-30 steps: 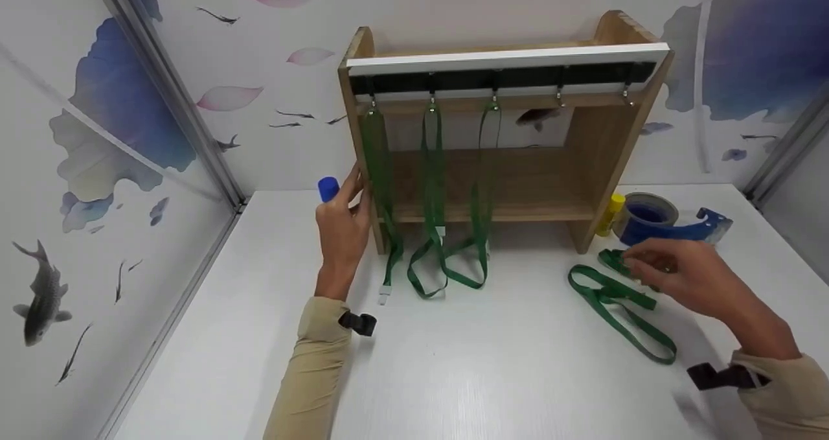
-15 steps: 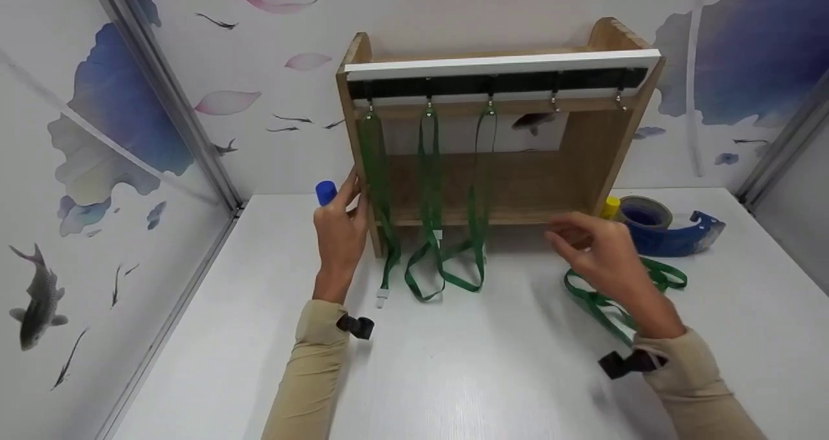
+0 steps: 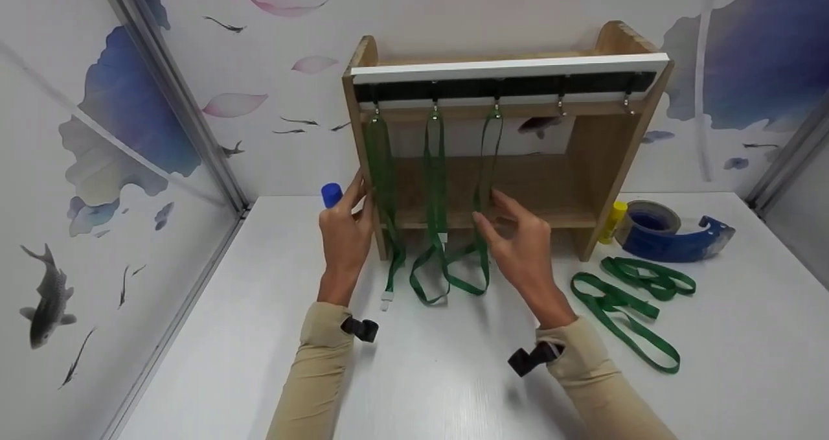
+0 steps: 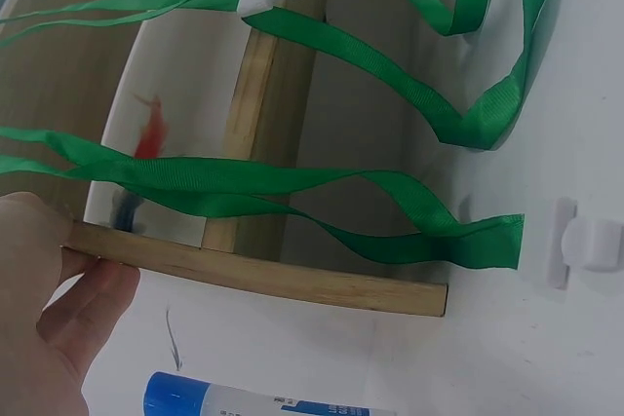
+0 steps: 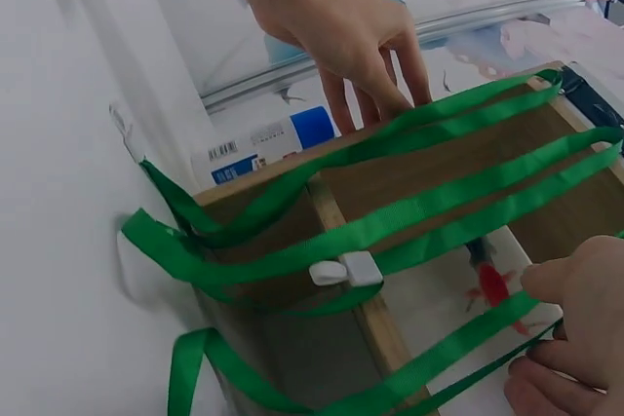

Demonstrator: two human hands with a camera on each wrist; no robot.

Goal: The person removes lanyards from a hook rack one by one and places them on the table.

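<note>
1. The third green strap (image 3: 484,266) hangs from the third hook from the left, in front of the wooden shelf (image 3: 612,161), which stands along the tabletop's back edge; the right hand (image 3: 524,245) has its thumb and fingers at that strap; from my end I cannot tell whether they pinch it or only touch it.
2. I see the left hand (image 3: 343,242) gripping the shelf's left side panel, fingers along the outer face; the blue-capped glue stick (image 5: 263,148) stands upright just beside it.
3. My worry: a hard tug could pull the strap off its hook, or tip the shelf if the left hand's hold slackened; the bottom loops of the third strap and the middle strap (image 3: 442,194) lie close, so pulling one might snag the other; a careless left elbow or knuckle might topple the glue stick.
4. The tabletop (image 3: 414,394) is white and glossy; two loose straps (image 3: 638,308) lie towards its right edge; a tape roll (image 3: 670,210) and blue tape cutter (image 3: 680,249) sit near the back right corner.
5. Around it I see white walls painted with fish and petals; metal posts (image 3: 188,96) mark the corners.
</note>
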